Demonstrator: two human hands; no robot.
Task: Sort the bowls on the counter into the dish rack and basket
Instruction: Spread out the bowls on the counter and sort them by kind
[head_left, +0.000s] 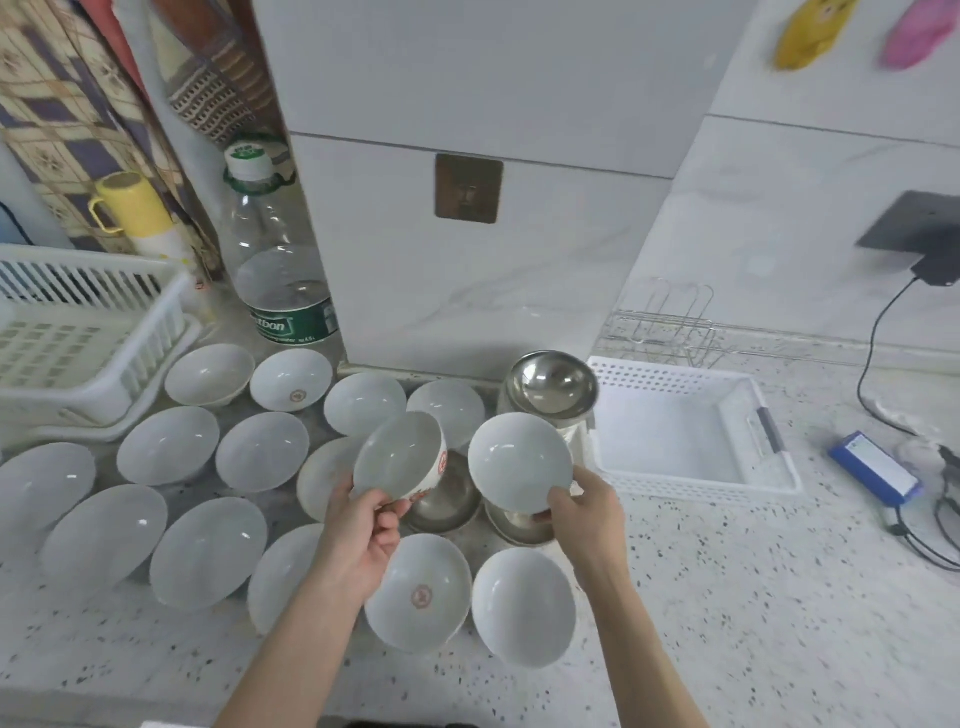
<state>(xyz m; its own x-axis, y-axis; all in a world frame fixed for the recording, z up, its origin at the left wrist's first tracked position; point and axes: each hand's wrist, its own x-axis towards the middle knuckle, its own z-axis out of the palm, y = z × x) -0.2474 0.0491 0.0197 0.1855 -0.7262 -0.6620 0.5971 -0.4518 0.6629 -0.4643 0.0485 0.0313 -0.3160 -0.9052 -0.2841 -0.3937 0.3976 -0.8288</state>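
My left hand (363, 535) grips a white bowl with a red mark on its side (397, 454) by the near rim, tilted and raised above the counter. My right hand (584, 512) holds a plain white bowl (519, 465) by its lower rim, also raised. Several white bowls (208, 551) lie spread over the speckled counter, one with a red emblem inside (418, 592). Steel bowls sit beneath the raised ones (447, 499), and a stack of them (553, 387) stands by the wall. A white dish rack (88, 332) is at the left. A white perforated basket (691, 441) is at the right.
A large water bottle (280, 260) and a yellow cup (130, 202) stand behind the bowls at the left. A wire rack (660, 325) stands behind the basket. A blue device (875, 467) with cables lies at the far right. The counter's front edge runs close to me.
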